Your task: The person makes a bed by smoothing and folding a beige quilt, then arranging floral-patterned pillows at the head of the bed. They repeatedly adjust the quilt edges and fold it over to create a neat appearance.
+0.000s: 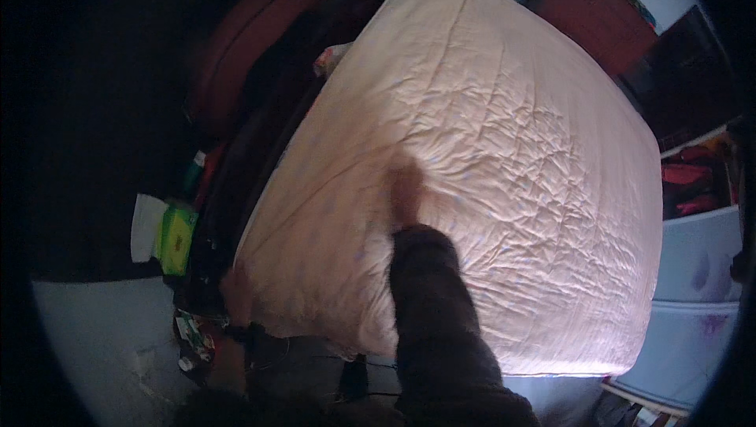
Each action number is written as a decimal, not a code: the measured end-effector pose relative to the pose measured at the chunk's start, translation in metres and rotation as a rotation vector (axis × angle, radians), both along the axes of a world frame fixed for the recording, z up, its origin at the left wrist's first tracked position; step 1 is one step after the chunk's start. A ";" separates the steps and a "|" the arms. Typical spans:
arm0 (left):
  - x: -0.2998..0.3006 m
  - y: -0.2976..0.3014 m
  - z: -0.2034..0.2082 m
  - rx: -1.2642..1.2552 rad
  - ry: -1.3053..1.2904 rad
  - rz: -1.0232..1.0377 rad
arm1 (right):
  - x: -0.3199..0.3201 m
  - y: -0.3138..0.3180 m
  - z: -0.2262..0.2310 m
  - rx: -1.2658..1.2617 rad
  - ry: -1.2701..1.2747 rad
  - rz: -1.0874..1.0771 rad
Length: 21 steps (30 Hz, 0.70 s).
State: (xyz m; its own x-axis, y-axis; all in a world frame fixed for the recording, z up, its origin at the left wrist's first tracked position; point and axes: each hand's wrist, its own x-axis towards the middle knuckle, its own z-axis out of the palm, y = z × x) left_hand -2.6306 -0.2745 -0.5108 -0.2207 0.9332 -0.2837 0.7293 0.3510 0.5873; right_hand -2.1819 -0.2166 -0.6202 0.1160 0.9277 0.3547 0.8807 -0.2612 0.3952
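Bedcover (496, 191), pale peach with faint small blue spots: spread wide through the centre of the view, from the top edge down almost to the lower. Surface densely creased across the middle and right; smoother, more shadowed along the left side, which runs in a long slanting edge.

Right hand (405, 187): blurred, on the bedcover near its middle, creases fanning out just beside it. Fingers not separable; cannot tell whether it lies flat or pinches cloth. Forearm in a dark sleeve (433, 293), entering from the lower edge and crossing the near border of the bedcover.

Left hand: not made out with certainty; its hold cannot be told. A dim reddish-brown patch (236, 289) at the near left corner of the bedcover is too dark to identify.

Left side, beyond the bedcover's edge: rounded dark-red form (252, 37), largely in shadow; green bottle with a white cap (194, 169); bright green packet (177, 238), upright, with a white sheet-like item (146, 226) just beside it. Grey floor (102, 340) below these.

Right side: reddish-brown cabinet (591, 14) at the upper corner; dark panel (685, 73) near it; red articles (689, 179) in an opening; pale blue drawer fronts (693, 258) beneath.
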 end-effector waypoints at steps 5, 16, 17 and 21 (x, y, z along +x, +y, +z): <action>-0.001 -0.010 0.000 0.205 0.618 -0.432 | -0.240 0.010 0.045 -0.476 1.078 0.580; -0.027 -0.025 -0.020 0.088 0.959 -0.508 | 0.179 -0.182 -0.014 0.708 0.963 -0.666; -0.037 -0.030 -0.025 0.163 1.056 -0.609 | 0.200 -0.200 -0.012 0.687 0.807 -0.799; -0.043 -0.040 -0.033 0.021 0.774 -0.382 | 0.101 -0.187 -0.014 0.218 0.842 -0.602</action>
